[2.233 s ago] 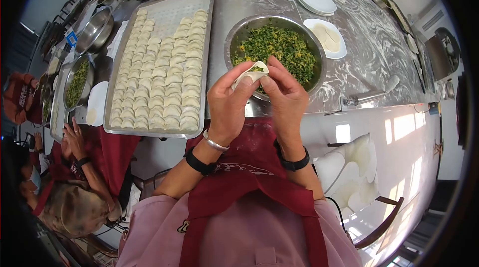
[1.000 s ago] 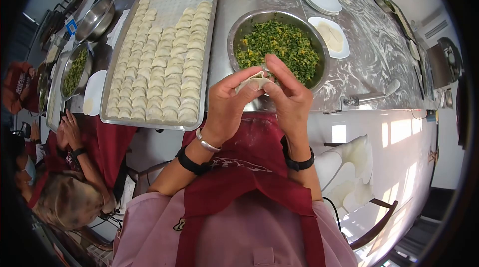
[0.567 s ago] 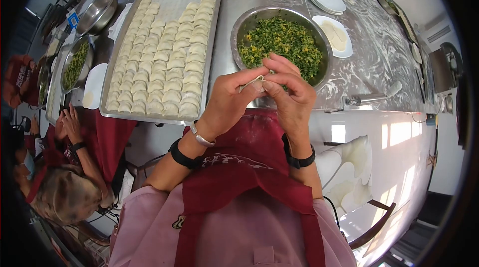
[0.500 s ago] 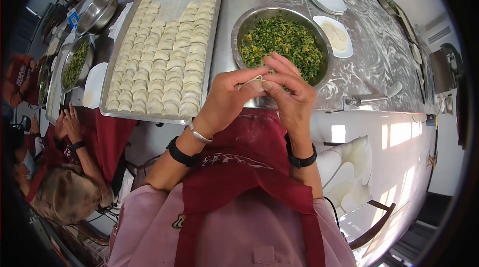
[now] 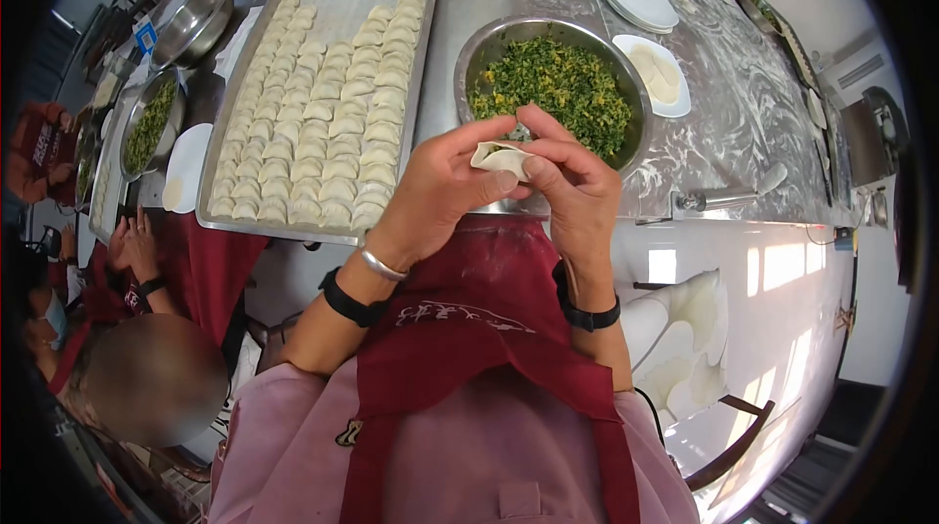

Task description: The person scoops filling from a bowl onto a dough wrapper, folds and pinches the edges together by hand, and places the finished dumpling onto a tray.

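Between my two hands is a dumpling [image 5: 501,160], its pale wrapper folded over with a bit of green filling showing at the top edge. My left hand [image 5: 445,182] pinches it from the left, thumb along the near side. From the right, my right hand [image 5: 577,182] grips the other end between thumb and fingers. Just beyond my fingers stands a steel bowl [image 5: 469,45] of chopped green and yellow filling [image 5: 553,84]. Left of my hands lies a large metal tray [image 5: 423,54] with rows of folded dumplings [image 5: 333,142].
A white plate with round wrappers [image 5: 657,72] sits right of the bowl, near stacked white plates [image 5: 638,0]. A metal-handled tool [image 5: 724,196] lies at the table's front edge. A co-worker's hands [image 5: 137,248] are at left, near another bowl of filling [image 5: 152,128].
The dumpling has turned up between my fingers, so more of its wrapper and its filled top edge show. My left fingers have lifted and shifted slightly. The tray and bowl stay put.
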### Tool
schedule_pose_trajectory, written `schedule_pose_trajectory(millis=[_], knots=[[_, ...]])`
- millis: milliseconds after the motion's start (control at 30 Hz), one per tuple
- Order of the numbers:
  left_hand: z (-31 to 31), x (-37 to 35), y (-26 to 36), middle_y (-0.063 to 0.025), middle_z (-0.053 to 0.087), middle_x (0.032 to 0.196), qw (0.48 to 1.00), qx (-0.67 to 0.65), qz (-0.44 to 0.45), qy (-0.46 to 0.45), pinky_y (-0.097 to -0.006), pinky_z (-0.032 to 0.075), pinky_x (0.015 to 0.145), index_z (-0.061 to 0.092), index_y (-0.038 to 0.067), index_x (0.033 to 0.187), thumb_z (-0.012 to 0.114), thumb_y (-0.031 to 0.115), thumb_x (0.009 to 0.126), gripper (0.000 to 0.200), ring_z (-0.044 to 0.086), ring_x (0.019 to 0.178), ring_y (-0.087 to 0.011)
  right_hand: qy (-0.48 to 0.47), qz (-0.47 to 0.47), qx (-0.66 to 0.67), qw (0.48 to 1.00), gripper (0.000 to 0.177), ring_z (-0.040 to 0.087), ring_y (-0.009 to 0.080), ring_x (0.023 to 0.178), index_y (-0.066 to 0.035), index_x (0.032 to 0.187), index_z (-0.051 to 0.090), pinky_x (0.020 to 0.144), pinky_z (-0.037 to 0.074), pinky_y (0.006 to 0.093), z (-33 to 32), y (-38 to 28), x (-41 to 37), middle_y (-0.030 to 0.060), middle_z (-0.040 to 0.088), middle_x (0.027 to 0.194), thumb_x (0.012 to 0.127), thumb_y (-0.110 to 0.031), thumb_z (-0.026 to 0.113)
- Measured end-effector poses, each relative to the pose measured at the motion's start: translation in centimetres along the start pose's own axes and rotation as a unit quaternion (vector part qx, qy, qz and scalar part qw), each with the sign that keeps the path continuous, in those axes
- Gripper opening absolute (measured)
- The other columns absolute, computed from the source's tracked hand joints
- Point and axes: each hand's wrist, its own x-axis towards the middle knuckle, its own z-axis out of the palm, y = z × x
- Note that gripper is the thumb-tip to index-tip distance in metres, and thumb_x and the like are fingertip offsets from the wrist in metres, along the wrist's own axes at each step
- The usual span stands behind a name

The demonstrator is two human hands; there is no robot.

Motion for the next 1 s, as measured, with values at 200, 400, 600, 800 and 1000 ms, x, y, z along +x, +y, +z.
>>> schedule_pose_trajectory(millis=[200,400,600,800,1000], knots=[[0.8,-0.6,-2.1,-0.0129,0.061,0.13,0.995,-0.064,0.033,0.074,-0.0344,0.056,0.098,0.046,-0.007,0.141,0.064,0.012,0.099,0.05,0.063,0.115,-0.0199,0.065,0.013,0.099,0.993,0.017,0.058,0.0281,0.126,0.007,0.105,0.072,0.104,0.048,0.0364,2.1,-0.2,-0.3,0.0246,0.063,0.13,0.088,0.003,0.072],[1.4,-0.8,-2.2,-0.0126,0.059,0.132,0.994,0.014,0.08,0.078,-0.0336,0.055,0.1,0.044,-0.005,0.145,0.06,0.011,0.101,0.049,0.061,0.119,-0.0184,0.07,-0.021,0.031,0.997,0.013,0.058,0.03,0.126,0.004,0.099,0.074,0.106,0.046,0.0387,1.9,0.4,-0.4,0.0202,0.067,0.125,0.086,0.001,0.072],[1.3,-1.1,-1.7,-0.0154,0.058,0.135,0.991,0.093,0.079,0.052,-0.0333,0.055,0.1,0.045,-0.005,0.144,0.057,0.009,0.102,0.047,0.061,0.119,-0.0192,0.031,-0.093,-0.14,0.985,0.017,0.057,0.0311,0.128,0.001,0.099,0.075,0.108,0.043,0.0406,1.0,-0.1,-0.2,0.0162,0.069,0.124,0.083,-0.004,0.075],[0.7,-1.2,-1.3,-0.0139,0.061,0.129,0.997,0.041,0.029,0.053,-0.0324,0.056,0.098,0.046,-0.005,0.144,0.055,0.007,0.101,0.045,0.062,0.115,-0.0177,0.011,-0.042,-0.129,0.991,0.031,0.053,0.0313,0.134,-0.001,0.111,0.074,0.111,0.041,0.0402,1.2,-0.7,-0.3,0.0151,0.067,0.13,0.081,-0.004,0.075],[1.2,-1.3,-0.6,-0.0102,0.064,0.121,0.998,0.049,0.012,0.045,-0.0298,0.054,0.096,0.049,-0.004,0.142,0.055,0.007,0.1,0.044,0.062,0.11,-0.0144,-0.043,-0.056,-0.118,0.991,0.025,0.053,0.0322,0.133,-0.001,0.105,0.075,0.109,0.042,0.0405,0.5,-0.1,0.0,0.0157,0.068,0.127,0.079,-0.003,0.075]])
